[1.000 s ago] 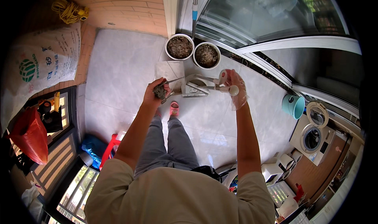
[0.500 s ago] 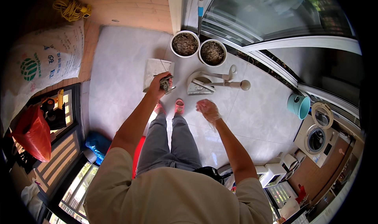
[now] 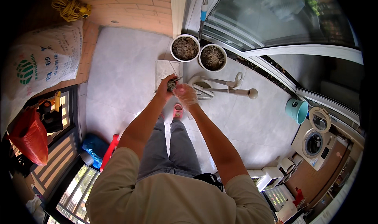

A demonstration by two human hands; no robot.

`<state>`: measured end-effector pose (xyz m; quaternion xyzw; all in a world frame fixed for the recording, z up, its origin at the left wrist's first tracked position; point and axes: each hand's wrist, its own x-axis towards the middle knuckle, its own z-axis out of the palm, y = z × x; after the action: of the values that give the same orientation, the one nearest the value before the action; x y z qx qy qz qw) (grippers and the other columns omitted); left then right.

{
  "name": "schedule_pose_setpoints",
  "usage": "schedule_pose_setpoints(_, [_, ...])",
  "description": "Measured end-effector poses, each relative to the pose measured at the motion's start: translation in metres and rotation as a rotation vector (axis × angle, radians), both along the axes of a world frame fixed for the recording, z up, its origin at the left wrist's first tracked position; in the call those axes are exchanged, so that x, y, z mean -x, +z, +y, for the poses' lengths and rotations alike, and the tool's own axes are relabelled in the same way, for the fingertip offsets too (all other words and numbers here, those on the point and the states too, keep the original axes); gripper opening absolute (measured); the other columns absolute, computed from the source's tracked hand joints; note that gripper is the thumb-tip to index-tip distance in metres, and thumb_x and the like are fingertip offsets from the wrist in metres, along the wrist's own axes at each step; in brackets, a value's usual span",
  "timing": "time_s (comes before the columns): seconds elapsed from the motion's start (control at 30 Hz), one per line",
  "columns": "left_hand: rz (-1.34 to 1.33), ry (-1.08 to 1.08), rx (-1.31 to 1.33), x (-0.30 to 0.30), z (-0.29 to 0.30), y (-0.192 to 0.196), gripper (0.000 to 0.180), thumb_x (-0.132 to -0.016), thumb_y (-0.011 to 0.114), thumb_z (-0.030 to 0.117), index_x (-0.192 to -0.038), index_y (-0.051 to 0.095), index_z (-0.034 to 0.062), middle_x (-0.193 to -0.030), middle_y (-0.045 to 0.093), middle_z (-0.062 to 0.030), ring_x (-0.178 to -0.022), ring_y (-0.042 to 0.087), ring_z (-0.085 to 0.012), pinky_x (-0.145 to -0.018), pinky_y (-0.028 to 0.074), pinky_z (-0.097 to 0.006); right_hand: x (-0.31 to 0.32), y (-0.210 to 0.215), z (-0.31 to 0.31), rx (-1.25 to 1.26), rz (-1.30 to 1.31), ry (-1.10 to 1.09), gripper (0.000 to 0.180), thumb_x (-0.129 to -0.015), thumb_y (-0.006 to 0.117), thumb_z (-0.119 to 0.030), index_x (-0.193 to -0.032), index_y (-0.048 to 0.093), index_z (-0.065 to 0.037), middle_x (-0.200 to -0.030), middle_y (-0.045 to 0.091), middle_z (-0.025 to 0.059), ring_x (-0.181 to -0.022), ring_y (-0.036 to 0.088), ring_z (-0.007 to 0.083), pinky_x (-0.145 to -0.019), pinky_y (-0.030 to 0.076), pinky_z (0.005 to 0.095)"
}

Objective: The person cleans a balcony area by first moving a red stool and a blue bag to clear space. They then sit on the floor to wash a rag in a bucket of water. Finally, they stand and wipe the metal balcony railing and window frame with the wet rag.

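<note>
My left hand (image 3: 162, 90) is bare and closed around a ragged grey-green clump (image 3: 172, 84); a thin stalk or wire sticks up from it. My right hand (image 3: 186, 95), in a clear plastic glove, has its fingers curled against the clump's right side. What its fingertips pinch, if anything, is hidden. Below the hands a pale square slab (image 3: 162, 69) lies on the grey tile floor. Just right of them stands a whitish long-handled dustpan (image 3: 204, 93) with two pale handles pointing right. Two white pots of dry soil, a left one (image 3: 185, 48) and a right one (image 3: 213, 57), stand beyond.
A sliding glass door (image 3: 275, 19) runs along the far right, with a pole (image 3: 203, 17) near its frame. A teal bucket (image 3: 296, 109) and a washing machine (image 3: 314, 143) are at right. On the left are a white sack (image 3: 51, 62) and a red bag (image 3: 29, 139).
My right hand has moved left and forward from beside the dustpan to meet the clump. My left hand, still gripping it, has shifted slightly right. The whole view has shifted a little.
</note>
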<state>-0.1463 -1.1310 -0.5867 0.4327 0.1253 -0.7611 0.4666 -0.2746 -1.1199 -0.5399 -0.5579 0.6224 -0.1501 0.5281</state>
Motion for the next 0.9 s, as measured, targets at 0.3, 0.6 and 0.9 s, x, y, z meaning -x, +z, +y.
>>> schedule_pose_setpoints(0.3, [0.023, -0.002, -0.021, -0.010, 0.006, -0.022, 0.031, -0.082, 0.064, 0.029, -0.093, 0.058, 0.0008, -0.078, 0.059, -0.0065, -0.059, 0.055, -0.0133, -0.052, 0.046, -0.024, -0.003, -0.023, -0.010, -0.077, -0.075, -0.218, 0.015, -0.085, 0.056, -0.012, -0.093, 0.059, 0.000, -0.078, 0.062, 0.0072, -0.066, 0.061, 0.0146, -0.054, 0.053, 0.0270])
schedule_pose_setpoints(0.6, [-0.120, -0.143, -0.130, -0.044, 0.057, -0.008, 0.025, -0.080, 0.065, 0.029, -0.095, 0.056, 0.0112, -0.088, 0.063, -0.0041, -0.054, 0.054, -0.0133, -0.044, 0.044, -0.026, 0.006, -0.030, -0.022, -0.071, -0.304, -0.419, 0.006, -0.087, 0.054, -0.007, -0.088, 0.054, -0.002, -0.074, 0.057, 0.0052, -0.061, 0.057, 0.0114, -0.053, 0.053, 0.0256])
schedule_pose_setpoints(0.9, [-0.465, 0.157, -0.453, -0.123, 0.250, 0.010, 0.020, -0.078, 0.063, 0.024, -0.084, 0.058, 0.0052, -0.071, 0.059, -0.0070, -0.049, 0.049, -0.0154, -0.040, 0.040, -0.028, 0.072, -0.008, 0.025, -0.017, 0.067, 0.119, 0.009, -0.082, 0.061, -0.011, -0.084, 0.059, -0.003, -0.070, 0.059, 0.0042, -0.060, 0.059, 0.0115, -0.054, 0.053, 0.0276])
